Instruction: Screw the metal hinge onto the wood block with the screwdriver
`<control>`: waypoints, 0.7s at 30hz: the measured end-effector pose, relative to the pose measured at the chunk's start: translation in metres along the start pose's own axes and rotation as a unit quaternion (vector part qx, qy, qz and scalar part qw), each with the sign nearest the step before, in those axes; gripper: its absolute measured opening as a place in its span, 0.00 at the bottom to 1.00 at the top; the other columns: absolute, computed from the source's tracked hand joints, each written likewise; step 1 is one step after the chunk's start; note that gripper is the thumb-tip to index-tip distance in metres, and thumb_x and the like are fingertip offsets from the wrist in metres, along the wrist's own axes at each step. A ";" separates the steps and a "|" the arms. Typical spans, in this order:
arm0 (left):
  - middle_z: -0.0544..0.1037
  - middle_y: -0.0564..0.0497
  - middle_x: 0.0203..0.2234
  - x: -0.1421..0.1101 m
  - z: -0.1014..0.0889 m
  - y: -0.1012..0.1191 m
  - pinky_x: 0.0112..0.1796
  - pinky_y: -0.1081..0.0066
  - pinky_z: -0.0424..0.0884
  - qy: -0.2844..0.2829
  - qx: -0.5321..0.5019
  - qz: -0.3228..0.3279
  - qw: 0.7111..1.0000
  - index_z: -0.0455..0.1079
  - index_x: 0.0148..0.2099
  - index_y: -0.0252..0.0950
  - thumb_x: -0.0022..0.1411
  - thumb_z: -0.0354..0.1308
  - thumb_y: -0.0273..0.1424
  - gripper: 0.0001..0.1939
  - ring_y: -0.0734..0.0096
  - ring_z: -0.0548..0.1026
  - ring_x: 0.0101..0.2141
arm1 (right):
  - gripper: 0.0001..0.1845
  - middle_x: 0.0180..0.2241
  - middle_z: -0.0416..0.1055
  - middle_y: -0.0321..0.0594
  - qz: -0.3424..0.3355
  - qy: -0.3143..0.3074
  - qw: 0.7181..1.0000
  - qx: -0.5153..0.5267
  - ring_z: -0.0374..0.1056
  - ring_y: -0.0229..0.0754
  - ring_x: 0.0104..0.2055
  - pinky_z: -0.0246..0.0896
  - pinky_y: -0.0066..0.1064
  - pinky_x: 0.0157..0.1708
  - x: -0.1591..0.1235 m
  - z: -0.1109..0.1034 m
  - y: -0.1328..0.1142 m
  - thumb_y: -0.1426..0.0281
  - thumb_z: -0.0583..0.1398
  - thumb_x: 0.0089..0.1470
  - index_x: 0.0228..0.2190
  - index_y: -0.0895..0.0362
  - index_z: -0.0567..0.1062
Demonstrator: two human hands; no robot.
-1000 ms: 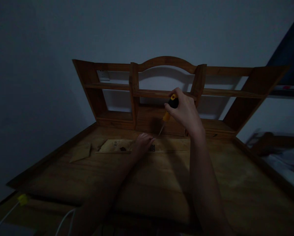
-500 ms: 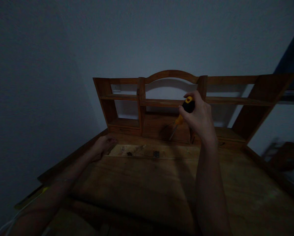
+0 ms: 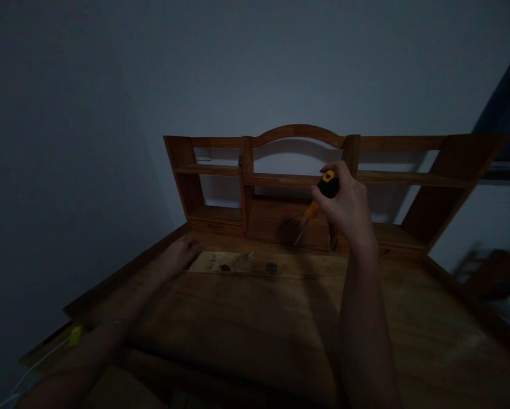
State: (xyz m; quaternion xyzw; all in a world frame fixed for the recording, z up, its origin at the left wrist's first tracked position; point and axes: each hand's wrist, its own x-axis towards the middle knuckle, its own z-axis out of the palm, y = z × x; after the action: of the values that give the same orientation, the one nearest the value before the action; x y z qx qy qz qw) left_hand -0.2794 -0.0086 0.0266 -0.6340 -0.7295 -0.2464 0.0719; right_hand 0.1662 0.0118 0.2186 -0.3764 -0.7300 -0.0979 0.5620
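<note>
Dim room; detail is limited.

Nearest: a white cable with a yellow tag (image 3: 74, 335) lies at the near left corner of the brown wooden desk top (image 3: 255, 335). Both bare forearms reach out over that surface.

Middle ground: the left hand (image 3: 182, 253) rests on the desk at the left end of a paler, unfinished wooden strip (image 3: 280, 264) set across the top. Fingers look loosely spread, closed on nothing; it touches or sits just beside the strip's end, and I cannot tell which. A small dark metal hinge (image 3: 271, 267) lies on the strip, with a dark smudge (image 3: 224, 267) nearer the left hand.

Further: the right hand (image 3: 346, 207) is raised above the strip, fist clamped round the black-and-yellow handle of a screwdriver (image 3: 318, 199). The shaft angles down and left, tip in the air, clear of the strip and well apart from the hinge.

Back: a brown wooden shelf hutch with an arched centre (image 3: 297, 133) stands against the grey wall (image 3: 255, 57).

Judgement: this is a positioning step, tool in hand but not engaged. A next move would call for lowering the tip squarely into a screw head at the hinge, and the left hand steadying the strip; the poor light makes seating the tip the hard part.
</note>
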 end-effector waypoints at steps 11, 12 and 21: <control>0.75 0.48 0.46 -0.015 0.074 0.187 0.47 0.66 0.70 -0.086 -0.136 0.368 0.916 0.71 0.52 0.44 0.60 0.61 0.40 0.18 0.64 0.73 0.47 | 0.18 0.34 0.70 0.40 -0.003 0.003 1.000 -0.011 0.68 0.50 0.37 0.61 0.42 0.39 0.000 0.000 0.002 0.67 0.58 0.50 0.45 0.51 0.68; 0.76 0.48 0.46 -0.018 0.074 0.189 0.48 0.65 0.70 -0.085 -0.132 0.365 0.918 0.71 0.51 0.44 0.61 0.60 0.39 0.17 0.64 0.73 0.47 | 0.17 0.34 0.70 0.40 -0.001 0.002 1.000 -0.012 0.68 0.50 0.37 0.61 0.42 0.39 0.000 0.000 0.002 0.67 0.58 0.50 0.45 0.51 0.68; 0.78 0.52 0.48 -0.026 0.067 0.186 0.51 0.64 0.68 -0.111 -0.125 0.349 0.922 0.73 0.52 0.46 0.67 0.53 0.38 0.14 0.65 0.75 0.49 | 0.18 0.36 0.70 0.41 0.001 -0.014 1.000 -0.011 0.68 0.49 0.38 0.60 0.42 0.40 -0.001 0.001 0.001 0.67 0.56 0.52 0.46 0.50 0.67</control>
State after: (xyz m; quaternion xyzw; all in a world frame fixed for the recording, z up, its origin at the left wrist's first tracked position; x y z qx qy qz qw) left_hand -0.0820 0.0127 0.0079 -0.8754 -0.4289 -0.2229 -0.0083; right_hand 0.1665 0.0129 0.2169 -0.3845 -0.7365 -0.1000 0.5475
